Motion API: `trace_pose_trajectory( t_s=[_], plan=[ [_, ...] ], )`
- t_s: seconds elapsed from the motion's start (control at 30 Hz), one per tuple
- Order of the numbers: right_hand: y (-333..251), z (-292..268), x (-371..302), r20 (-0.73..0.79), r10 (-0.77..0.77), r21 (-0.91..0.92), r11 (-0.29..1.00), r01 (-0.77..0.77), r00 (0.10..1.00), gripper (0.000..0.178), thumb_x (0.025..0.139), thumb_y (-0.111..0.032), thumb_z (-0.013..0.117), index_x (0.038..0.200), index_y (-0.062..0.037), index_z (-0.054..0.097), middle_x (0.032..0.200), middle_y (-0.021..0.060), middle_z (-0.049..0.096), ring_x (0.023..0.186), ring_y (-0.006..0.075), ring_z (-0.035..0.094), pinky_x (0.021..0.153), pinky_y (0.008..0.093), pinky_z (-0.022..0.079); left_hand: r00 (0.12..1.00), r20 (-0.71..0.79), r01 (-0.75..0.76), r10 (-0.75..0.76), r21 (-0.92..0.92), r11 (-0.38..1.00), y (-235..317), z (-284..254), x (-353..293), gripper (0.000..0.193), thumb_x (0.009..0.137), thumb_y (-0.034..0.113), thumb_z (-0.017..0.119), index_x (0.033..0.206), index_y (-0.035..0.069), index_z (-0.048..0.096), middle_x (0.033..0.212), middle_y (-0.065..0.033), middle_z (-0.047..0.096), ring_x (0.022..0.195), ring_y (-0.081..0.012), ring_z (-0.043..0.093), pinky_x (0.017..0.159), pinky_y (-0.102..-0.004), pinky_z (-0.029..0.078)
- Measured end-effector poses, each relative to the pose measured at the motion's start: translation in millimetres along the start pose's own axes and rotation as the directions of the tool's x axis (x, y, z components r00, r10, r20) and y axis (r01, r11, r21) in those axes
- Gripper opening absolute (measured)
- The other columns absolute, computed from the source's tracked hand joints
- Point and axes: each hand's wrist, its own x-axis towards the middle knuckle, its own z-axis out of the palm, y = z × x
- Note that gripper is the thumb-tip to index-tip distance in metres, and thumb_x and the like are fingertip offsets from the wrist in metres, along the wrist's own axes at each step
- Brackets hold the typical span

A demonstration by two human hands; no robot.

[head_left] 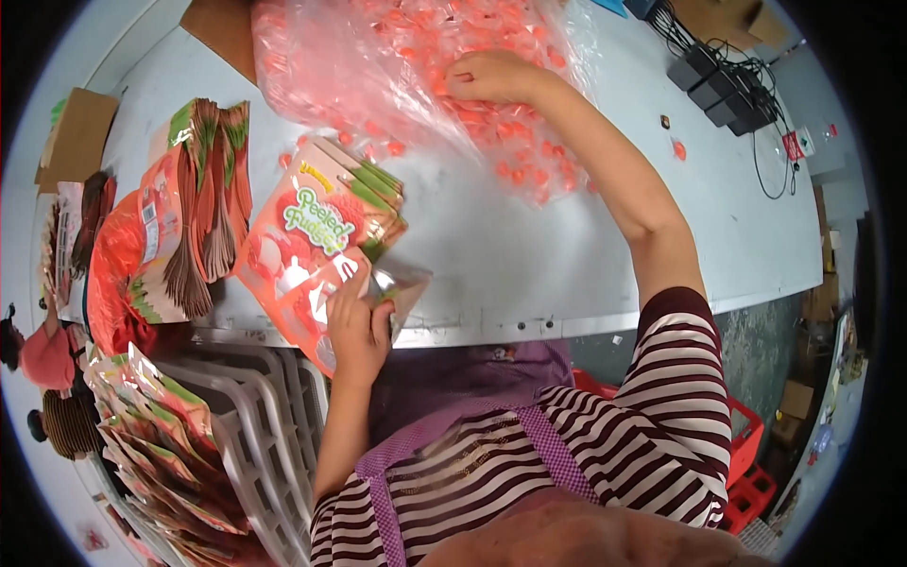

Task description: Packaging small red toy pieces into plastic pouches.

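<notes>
My left hand (357, 326) is closed on the lower edge of a pink-and-red printed candy pouch (307, 213) at the table's front edge. A silvery inner side shows beside my thumb. More such pouches are fanned out beneath it, their green ends showing. My right arm stretches far across the table. My right hand (491, 77) is among small red wrapped candies (515, 132) in a large clear plastic bag (359, 66). Its fingers are curled in, and whatever they hold is hidden.
Bundled pouches (194, 203) stand at the left beside a red bag (118, 265). Below are grey plastic crates (255, 416) and more pouches (161, 425). Black power adapters (723, 90) with cables lie at the far right, near a stray candy (679, 149). Other people (61, 387) are at the far left.
</notes>
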Motion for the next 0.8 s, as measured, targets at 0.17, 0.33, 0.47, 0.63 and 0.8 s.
trace_pose_trajectory(
  t_s=[0.17, 0.33, 0.47, 0.63, 0.8],
  plan=[
    [-17, -6, -47, 0.045, 0.042, -0.048, 0.998, -0.04, 0.998, 0.033, 0.079, -0.038, 0.056, 0.081, -0.0052, 0.056, 0.085, 0.0111, 0.058, 0.08, 0.0273, 0.055, 0.072, 0.0372, 0.044, 0.999, -0.035, -0.013, 0.014, 0.024, 1.0, -1, 4, -1, 0.019, 0.077, 0.012, 0.065, 0.079, 0.001, 0.05, 0.121, -0.0207, 0.055, 0.098, -0.0371, 0.055, 0.083, -0.0424, 0.04],
    [-16, 7, -99, -0.098, 0.027, 0.052, 0.998, -0.022, 0.995, 0.033, 0.079, -0.038, 0.06, 0.096, -0.0098, 0.061, 0.098, 0.0101, 0.059, 0.087, 0.0261, 0.057, 0.079, 0.0349, 0.045, 0.999, -0.045, -0.013, 0.015, 0.032, 0.999, -1, 3, -2, 0.02, 0.077, 0.012, 0.066, 0.077, 0.001, 0.049, 0.124, -0.0192, 0.053, 0.098, -0.0358, 0.055, 0.084, -0.0418, 0.039],
    [-10, 22, -121, -0.342, -0.228, -0.341, 0.934, 0.106, 0.912, 0.039, 0.079, -0.039, 0.062, 0.11, -0.0158, 0.062, 0.119, 0.01, 0.054, 0.094, 0.0241, 0.058, 0.079, 0.0353, 0.046, 0.999, -0.038, -0.014, 0.015, 0.024, 1.0, -1, 2, 0, 0.02, 0.077, 0.012, 0.066, 0.076, 0.001, 0.049, 0.126, -0.0183, 0.053, 0.098, -0.0351, 0.055, 0.086, -0.0416, 0.039],
    [-74, -29, -65, -0.228, 0.234, 0.647, 0.762, -0.032, 0.945, 0.048, 0.081, -0.043, 0.061, 0.119, -0.0129, 0.057, 0.128, 0.0104, 0.049, 0.106, 0.0255, 0.054, 0.089, 0.036, 0.043, 0.999, -0.026, 0.031, -0.03, 0.033, 0.999, 1, 0, -2, 0.02, 0.076, 0.012, 0.066, 0.076, 0.0, 0.049, 0.126, -0.0183, 0.053, 0.099, -0.0361, 0.054, 0.086, -0.0422, 0.039],
    [-117, -18, 58, -0.552, 0.15, 0.49, 0.854, 0.175, 0.82, 0.066, 0.077, -0.052, 0.061, 0.123, -0.0048, 0.052, 0.127, 0.0147, 0.052, 0.107, 0.0289, 0.056, 0.087, 0.0399, 0.045, 0.999, -0.025, 0.031, -0.031, 0.015, 0.999, 3, 3, -4, 0.02, 0.076, 0.013, 0.067, 0.08, 0.001, 0.052, 0.121, -0.0193, 0.055, 0.099, -0.0376, 0.054, 0.085, -0.0446, 0.039]
  ],
)
